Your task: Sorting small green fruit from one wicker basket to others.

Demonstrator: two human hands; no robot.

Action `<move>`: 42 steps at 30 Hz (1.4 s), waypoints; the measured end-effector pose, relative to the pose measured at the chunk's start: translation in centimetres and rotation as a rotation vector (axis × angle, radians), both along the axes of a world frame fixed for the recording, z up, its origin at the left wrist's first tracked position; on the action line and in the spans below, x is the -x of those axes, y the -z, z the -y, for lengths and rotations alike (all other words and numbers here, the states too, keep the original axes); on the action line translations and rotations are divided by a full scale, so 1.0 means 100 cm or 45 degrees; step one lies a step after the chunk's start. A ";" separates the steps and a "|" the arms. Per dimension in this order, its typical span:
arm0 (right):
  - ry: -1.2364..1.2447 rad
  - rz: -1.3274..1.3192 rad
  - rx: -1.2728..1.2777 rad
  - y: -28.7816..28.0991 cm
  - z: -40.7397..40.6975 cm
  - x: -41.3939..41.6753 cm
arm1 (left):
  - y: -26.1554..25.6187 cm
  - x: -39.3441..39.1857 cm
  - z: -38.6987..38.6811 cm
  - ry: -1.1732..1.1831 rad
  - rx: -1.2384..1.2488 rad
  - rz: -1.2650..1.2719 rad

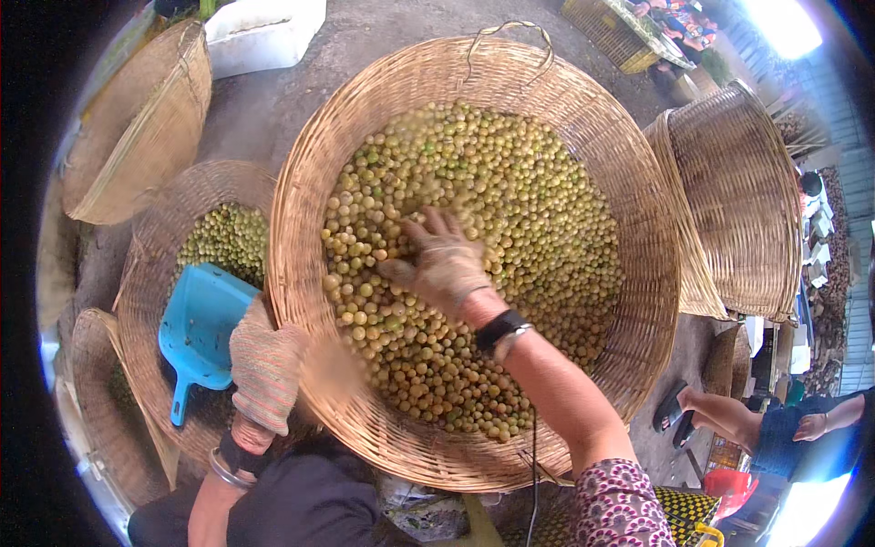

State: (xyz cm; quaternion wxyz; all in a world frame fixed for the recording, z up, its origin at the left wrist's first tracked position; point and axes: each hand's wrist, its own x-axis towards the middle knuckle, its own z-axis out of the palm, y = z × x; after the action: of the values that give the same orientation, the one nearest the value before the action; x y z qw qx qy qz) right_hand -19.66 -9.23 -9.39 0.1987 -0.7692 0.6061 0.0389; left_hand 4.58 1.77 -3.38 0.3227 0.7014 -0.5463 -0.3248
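A large round woven basket (642, 273) fills the middle, holding many small round yellow-green fruits (533, 198). My right hand (444, 263), in a soiled light glove, lies on the fruits left of the basket's centre, fingers spread; whether it holds any is hidden. My left hand (266, 362), in a striped knitted glove, is at the big basket's left rim, its fingers mostly hidden from view. Beside it a blue plastic dustpan (205, 321) rests in a smaller woven basket (150, 273), which also holds green fruits (229, 236).
Empty-looking woven baskets stand at upper left (143, 130) and right (735, 205). A white plastic container (263, 37) is at the top. A person's legs (724, 417) show at lower right, near a red plastic object (730, 485). Another person is at upper right beside a yellow crate (608, 31).
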 end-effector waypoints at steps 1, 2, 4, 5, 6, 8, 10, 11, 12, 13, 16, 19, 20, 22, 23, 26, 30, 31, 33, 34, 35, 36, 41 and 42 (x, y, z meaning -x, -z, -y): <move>0.044 -0.096 0.039 -0.008 0.002 0.005 | 0.001 -0.007 -0.002 -0.020 0.021 0.016; 0.144 -0.124 -0.046 -0.003 0.012 0.023 | 0.001 -0.007 -0.002 -0.034 0.040 0.006; 0.234 -0.158 0.125 0.020 0.024 0.082 | 0.006 -0.002 0.002 -0.053 0.076 -0.050; 0.345 -0.075 0.129 0.028 0.029 0.118 | 0.011 0.005 0.005 -0.065 0.065 -0.039; 0.437 0.024 0.130 0.029 0.037 0.131 | 0.002 0.002 0.004 -0.102 0.061 0.027; 0.720 0.210 0.112 0.032 0.048 0.173 | -0.004 0.010 0.006 -0.167 -0.018 0.224; 1.012 0.470 0.150 0.024 0.062 0.209 | -0.009 0.012 0.008 -0.100 -0.001 0.150; 1.120 0.598 0.182 0.023 0.072 0.221 | -0.012 0.011 0.008 -0.072 0.004 0.123; 1.134 0.701 0.206 0.023 0.084 0.222 | -0.012 0.011 0.009 -0.071 0.037 -0.028; 1.097 0.814 0.267 0.027 0.094 0.219 | -0.011 0.010 0.008 -0.070 0.062 -0.180; 0.906 1.499 0.215 0.049 0.154 0.292 | -0.017 0.012 0.015 -0.012 0.095 0.060; 0.764 1.306 0.119 0.060 0.211 0.265 | -0.006 0.000 0.013 0.092 0.218 0.173; 0.713 1.083 0.125 0.056 0.219 0.227 | -0.008 -0.003 0.012 0.063 0.173 0.162; 0.658 1.198 -0.003 0.043 0.223 0.193 | -0.008 0.001 0.019 0.037 0.121 0.072; 0.653 1.159 -0.083 0.038 0.223 0.180 | -0.005 0.000 0.021 0.079 0.107 0.048; 0.608 1.064 -0.299 0.018 0.233 0.134 | -0.003 0.001 0.029 0.056 0.109 0.052; 0.622 0.651 -0.557 -0.020 0.221 0.090 | -0.003 0.006 0.041 -0.079 -0.087 -0.031; 0.467 0.696 -0.664 -0.022 0.215 0.088 | -0.001 0.007 0.042 -0.057 -0.042 -0.042; 0.143 0.330 -0.695 -0.038 0.192 0.050 | 0.004 -0.001 0.036 -0.034 0.033 -0.027; -0.030 0.151 -0.705 -0.041 0.180 0.036 | -0.001 -0.003 0.035 -0.070 0.022 -0.060; -0.237 0.061 -0.684 -0.038 0.166 0.038 | -0.010 0.000 0.037 -0.098 0.020 -0.115; -0.493 0.127 -0.621 -0.034 0.148 0.044 | -0.014 0.001 0.038 -0.127 0.015 -0.169; -0.791 -0.043 -0.704 -0.062 0.107 0.050 | -0.002 -0.005 0.034 0.189 0.119 0.209; -0.640 -0.258 -0.819 -0.077 0.109 0.035 | -0.006 -0.003 0.035 0.099 0.014 0.129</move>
State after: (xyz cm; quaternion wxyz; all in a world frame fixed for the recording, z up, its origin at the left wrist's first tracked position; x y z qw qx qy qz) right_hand -23.15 -20.10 -1.67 0.3523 -0.7842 0.3729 0.3490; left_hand 4.89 -1.71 -2.82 0.2857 0.6934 -0.5905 -0.2982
